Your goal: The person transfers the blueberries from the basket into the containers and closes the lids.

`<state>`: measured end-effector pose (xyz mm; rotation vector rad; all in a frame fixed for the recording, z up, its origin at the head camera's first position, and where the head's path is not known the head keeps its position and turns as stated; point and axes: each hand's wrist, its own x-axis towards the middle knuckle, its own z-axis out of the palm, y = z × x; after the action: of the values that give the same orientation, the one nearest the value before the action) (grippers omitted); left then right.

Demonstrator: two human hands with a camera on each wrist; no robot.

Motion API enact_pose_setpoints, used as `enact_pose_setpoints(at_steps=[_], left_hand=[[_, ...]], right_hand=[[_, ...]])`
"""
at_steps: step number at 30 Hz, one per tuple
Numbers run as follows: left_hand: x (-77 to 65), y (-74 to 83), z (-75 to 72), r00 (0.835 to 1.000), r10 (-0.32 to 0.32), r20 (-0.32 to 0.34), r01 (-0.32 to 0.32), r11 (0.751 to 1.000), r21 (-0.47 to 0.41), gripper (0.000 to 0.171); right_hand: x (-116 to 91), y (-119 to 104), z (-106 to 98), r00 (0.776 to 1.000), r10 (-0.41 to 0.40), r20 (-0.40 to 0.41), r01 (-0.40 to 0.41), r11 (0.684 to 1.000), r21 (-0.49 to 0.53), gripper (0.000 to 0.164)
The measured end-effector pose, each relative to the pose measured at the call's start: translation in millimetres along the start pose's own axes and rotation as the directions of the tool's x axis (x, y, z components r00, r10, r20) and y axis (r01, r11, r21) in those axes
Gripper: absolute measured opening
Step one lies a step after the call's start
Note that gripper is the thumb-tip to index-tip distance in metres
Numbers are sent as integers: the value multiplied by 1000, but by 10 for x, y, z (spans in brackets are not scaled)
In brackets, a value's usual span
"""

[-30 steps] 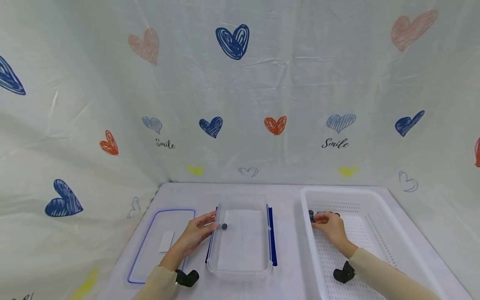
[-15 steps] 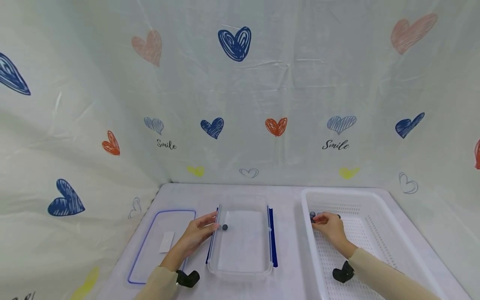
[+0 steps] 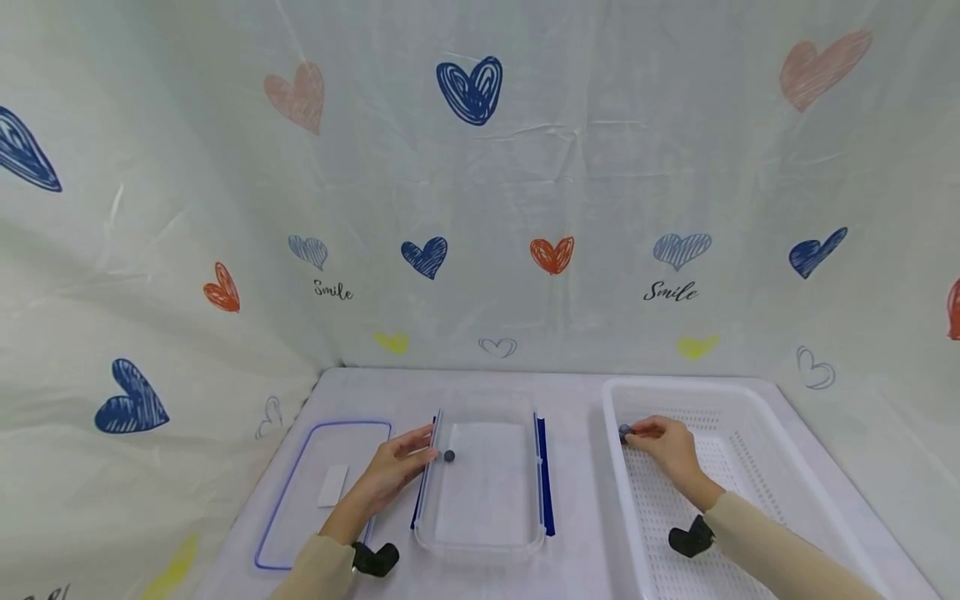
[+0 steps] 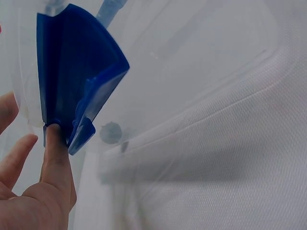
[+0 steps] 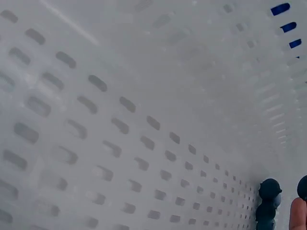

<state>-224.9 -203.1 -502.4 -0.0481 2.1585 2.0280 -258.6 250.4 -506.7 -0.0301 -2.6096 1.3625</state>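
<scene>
A clear plastic box (image 3: 480, 546) stands in the middle of the table, with blue side clips (image 3: 546, 475) hanging down. My left hand (image 3: 386, 471) rests against its left side. In the left wrist view one finger touches the lower end of a blue clip (image 4: 81, 72). One blueberry (image 3: 449, 456) lies inside the box near that hand. My right hand (image 3: 667, 450) is inside the white basket (image 3: 626, 517) by its left wall, and its fingertips pinch a blueberry (image 5: 302, 188). Several blueberries (image 5: 268, 203) sit close by in the basket's corner; the hand partly hides this spot in the head view.
A clear lid with a blue seal (image 3: 279, 500) lies left of the box. On it or under it is a small white rectangle (image 3: 333, 485); I cannot tell which. A curtain with printed hearts (image 3: 551, 255) closes off the back and sides. The basket has raised walls.
My right hand has shifted slightly up and to the right, its fingertips drawing closer together at the blueberries. My left hand, the box and the lid stay where they were.
</scene>
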Motion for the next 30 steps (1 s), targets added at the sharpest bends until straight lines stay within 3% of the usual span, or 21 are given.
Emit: enact_pose_setpoints(at_steps=[11,30], left_hand=[[2,-25,-12,1000,1,1,-1,1000,-13,59],[-20,11,8,1000,1,4,-1,1000,-17,58]], right_hand=[[32,-244,-174,999,23,-24,-21,998,65,24],[106,-609,-348,997,-44,-59,58,963,262,34]])
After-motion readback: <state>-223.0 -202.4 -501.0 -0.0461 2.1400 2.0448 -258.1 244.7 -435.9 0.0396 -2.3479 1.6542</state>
